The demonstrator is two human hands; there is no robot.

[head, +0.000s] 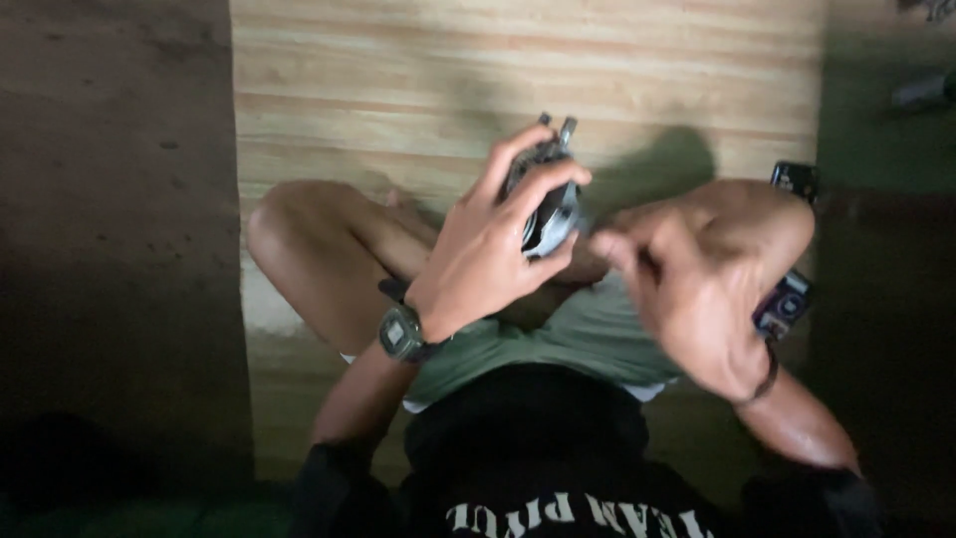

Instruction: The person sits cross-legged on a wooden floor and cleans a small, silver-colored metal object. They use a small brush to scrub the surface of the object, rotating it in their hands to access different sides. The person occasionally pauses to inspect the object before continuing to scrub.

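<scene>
My left hand point(488, 249) is shut around a small dark grey metal-and-plastic gadget point(551, 204) with two short prongs sticking up at its top. It holds the gadget above my crossed legs. My right hand point(687, 279) is just to the right of it, blurred, with fingers curled and fingertips close to the gadget's lower right side. I cannot tell whether the right hand touches it or holds anything. A grey wristwatch point(400, 334) sits on my left wrist and a thin dark band point(769, 374) on my right wrist.
I sit cross-legged in green shorts on a striped woven mat point(518, 70). Dark bare floor point(110, 229) lies left of the mat. Small dark objects point(794, 179) lie by my right knee, and another point(787, 304) lies under my right forearm.
</scene>
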